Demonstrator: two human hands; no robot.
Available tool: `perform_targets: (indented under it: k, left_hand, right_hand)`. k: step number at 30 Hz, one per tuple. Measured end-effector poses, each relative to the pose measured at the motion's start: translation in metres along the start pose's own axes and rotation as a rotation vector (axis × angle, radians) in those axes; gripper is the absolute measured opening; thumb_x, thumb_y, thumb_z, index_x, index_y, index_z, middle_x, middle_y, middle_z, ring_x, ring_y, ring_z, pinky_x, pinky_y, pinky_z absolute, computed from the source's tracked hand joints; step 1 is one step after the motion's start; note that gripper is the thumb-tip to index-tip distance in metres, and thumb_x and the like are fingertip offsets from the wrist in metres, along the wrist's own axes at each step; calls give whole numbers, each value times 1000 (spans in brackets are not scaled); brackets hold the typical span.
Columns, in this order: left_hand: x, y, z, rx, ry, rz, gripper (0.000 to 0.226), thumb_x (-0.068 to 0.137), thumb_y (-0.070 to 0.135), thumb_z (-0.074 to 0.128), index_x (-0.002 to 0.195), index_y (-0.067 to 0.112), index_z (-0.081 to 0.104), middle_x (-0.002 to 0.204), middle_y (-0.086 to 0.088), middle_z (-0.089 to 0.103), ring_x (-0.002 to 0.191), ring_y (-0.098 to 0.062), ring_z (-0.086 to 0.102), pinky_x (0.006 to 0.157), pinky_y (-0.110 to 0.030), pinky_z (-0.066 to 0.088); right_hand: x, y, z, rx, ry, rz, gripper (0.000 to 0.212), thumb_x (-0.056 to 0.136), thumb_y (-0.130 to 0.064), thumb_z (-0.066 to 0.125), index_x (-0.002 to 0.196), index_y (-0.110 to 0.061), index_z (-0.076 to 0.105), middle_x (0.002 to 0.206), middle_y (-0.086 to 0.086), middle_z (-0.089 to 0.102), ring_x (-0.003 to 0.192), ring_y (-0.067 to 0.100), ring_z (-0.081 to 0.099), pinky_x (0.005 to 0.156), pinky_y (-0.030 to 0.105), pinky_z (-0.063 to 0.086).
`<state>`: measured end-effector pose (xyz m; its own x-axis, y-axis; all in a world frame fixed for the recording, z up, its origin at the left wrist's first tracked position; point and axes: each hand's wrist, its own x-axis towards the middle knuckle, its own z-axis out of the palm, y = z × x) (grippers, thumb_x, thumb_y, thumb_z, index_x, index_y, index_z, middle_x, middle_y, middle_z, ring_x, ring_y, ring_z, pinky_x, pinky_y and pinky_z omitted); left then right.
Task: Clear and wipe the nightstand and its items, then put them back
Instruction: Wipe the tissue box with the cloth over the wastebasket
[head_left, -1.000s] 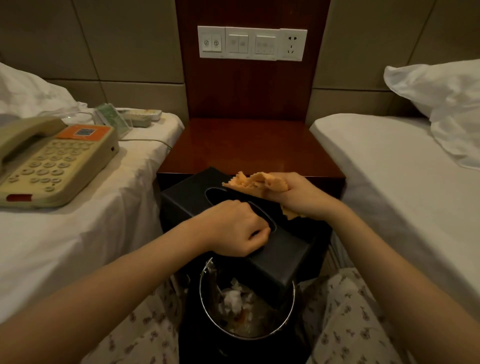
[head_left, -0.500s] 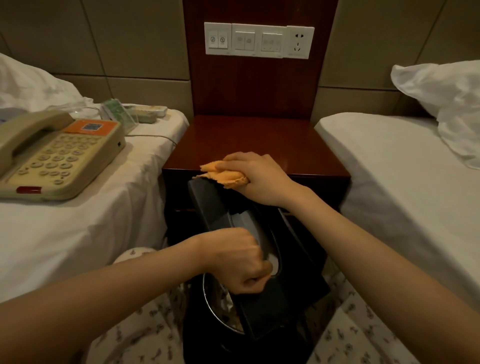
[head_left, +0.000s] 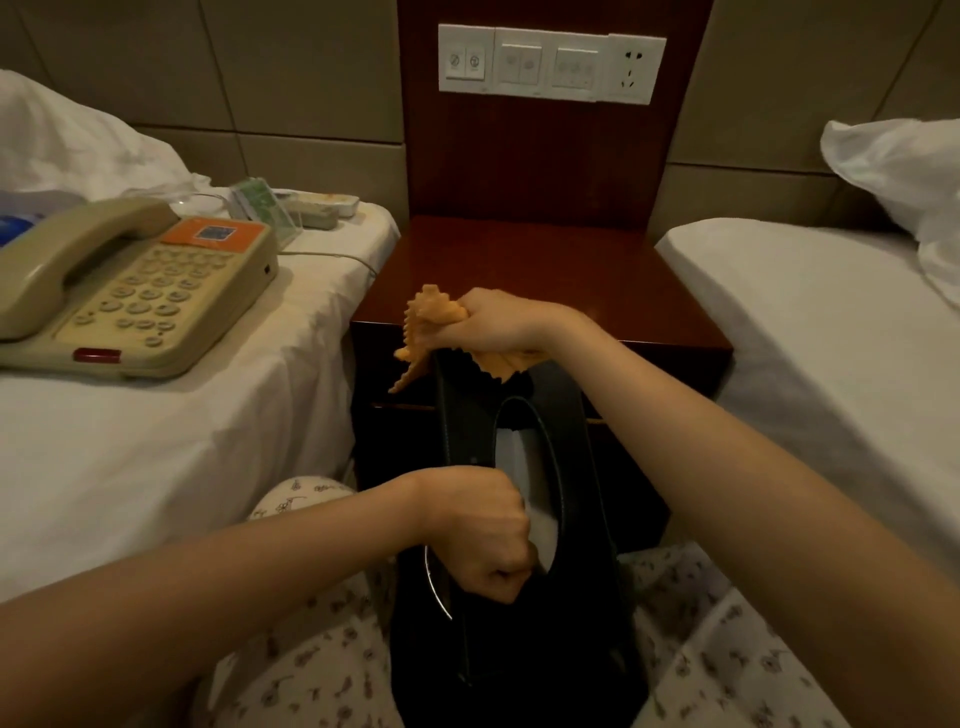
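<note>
A black tissue box (head_left: 576, 441) stands nearly upright on end in front of the dark red nightstand (head_left: 550, 270), its oval opening facing me with white tissue showing. My left hand (head_left: 480, 532) grips the box at the lower edge of the opening. My right hand (head_left: 493, 325) clutches a crumpled orange cloth (head_left: 428, 325) against the box's top end, at the nightstand's front edge. The nightstand top is bare.
A beige telephone (head_left: 130, 291) lies on the left bed (head_left: 156, 441), with a green card holder (head_left: 265, 208) and a remote (head_left: 322, 205) behind it. A metal-rimmed waste bin (head_left: 436, 587) sits below the box. The right bed (head_left: 831, 322) carries a pillow (head_left: 898, 166).
The tissue box has been tipped from lying slanted to standing almost upright. My right hand with the cloth moved from the box's face up to its top end.
</note>
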<state>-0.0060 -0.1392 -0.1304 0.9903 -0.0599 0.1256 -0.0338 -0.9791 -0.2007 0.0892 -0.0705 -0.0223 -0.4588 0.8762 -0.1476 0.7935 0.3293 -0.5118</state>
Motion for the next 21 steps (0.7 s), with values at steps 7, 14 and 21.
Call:
perform_targets:
  k: [7, 14, 21]
  left_hand:
    - [-3, -8, -4, 108, 31, -6, 42, 76, 30, 35, 40, 14, 53, 34, -1, 45, 28, -18, 39, 41, -16, 19]
    - [-9, -22, -9, 141, 26, -22, 42, 78, 29, 35, 43, 15, 52, 36, 2, 44, 30, -14, 34, 39, -18, 25]
    - [-10, -23, -15, 166, 125, -108, 42, 79, 29, 37, 44, 14, 51, 35, 0, 43, 34, -13, 23, 40, -15, 21]
  right_hand:
    - [-20, 37, -20, -56, 144, 174, 42, 92, -52, 46, 74, -16, 55, 63, 0, 45, 57, 12, 42, 55, 26, 32]
    - [-40, 64, -24, 414, 372, 169, 29, 93, -38, 51, 104, -14, 63, 105, 9, 65, 100, 24, 61, 85, 35, 47]
    - [-47, 66, 25, 847, 478, 258, 54, 94, -52, 41, 138, -22, 41, 119, -1, 58, 109, 17, 55, 94, 34, 42]
